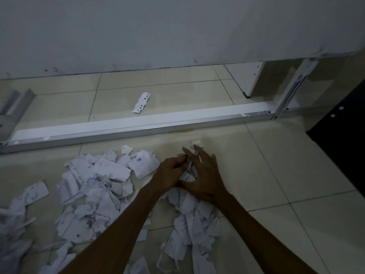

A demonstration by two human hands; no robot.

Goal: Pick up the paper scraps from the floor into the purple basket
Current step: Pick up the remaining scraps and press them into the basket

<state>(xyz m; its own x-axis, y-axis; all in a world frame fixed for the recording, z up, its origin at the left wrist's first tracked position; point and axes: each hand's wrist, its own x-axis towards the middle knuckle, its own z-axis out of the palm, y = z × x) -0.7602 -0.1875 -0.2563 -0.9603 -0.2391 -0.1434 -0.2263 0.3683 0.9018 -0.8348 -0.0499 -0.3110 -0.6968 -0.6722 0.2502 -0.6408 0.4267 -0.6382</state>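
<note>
A: Currently, where are we with the torn white paper scraps (pixel 94 186)?

B: Strewn over the cream tiled floor (pixel 276 159). Our left hand (pixel 169 173) and right hand (pixel 203 175) meet, pinching a small bunch, so loose pieces gather together. We see no purple basket.

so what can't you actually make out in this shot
- Purple basket: nowhere in the head view, so its place is unknown.
- Scraps between the left hand and right hand: mostly covered by the fingers, so the count is unclear.
- Print on the scrap pile: too dim and blurred to read.
- Pile's full spread: cut off by the left and bottom edges.
- Dark object at right: cut off by the edge, unidentifiable.
</note>
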